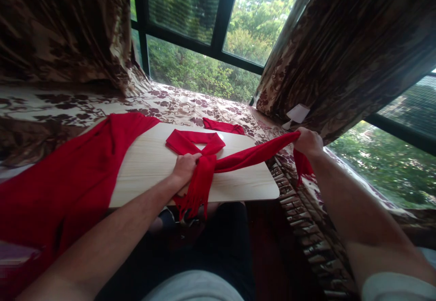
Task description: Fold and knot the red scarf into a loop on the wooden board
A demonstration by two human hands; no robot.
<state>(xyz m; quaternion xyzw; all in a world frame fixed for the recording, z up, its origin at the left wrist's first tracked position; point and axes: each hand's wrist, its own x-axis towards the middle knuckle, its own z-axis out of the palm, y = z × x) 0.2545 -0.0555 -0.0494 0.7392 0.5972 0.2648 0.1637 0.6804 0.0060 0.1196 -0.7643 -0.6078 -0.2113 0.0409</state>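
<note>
Greenery fills the window between patterned curtains, and below it a flowered cloth runs behind and to the right of a pale board. On the board lies a red scarf, its loop lying open near the far edge and its fringed end hanging past the near edge.

Left hand is clenched on the scarf just below the loop, where the lengths meet. Right hand is well apart from it, out past the board's right corner, closed on the long tail; the cloth stretches nearly straight between the two fists, with a short piece drooping below the right one. Whether the crossing is a true knot or only an overlap, I cannot tell, as the fingers cover part of it.

To handle this well, I would pin the crossing firmly with the left hand and draw the tail out evenly with the right, low and without a jerk, so the loop keeps its shape. Smoothing the tail flat should help, since it looks bunched. A big red cloth covers the board's left side; best keep the fringe clear of it.
</note>
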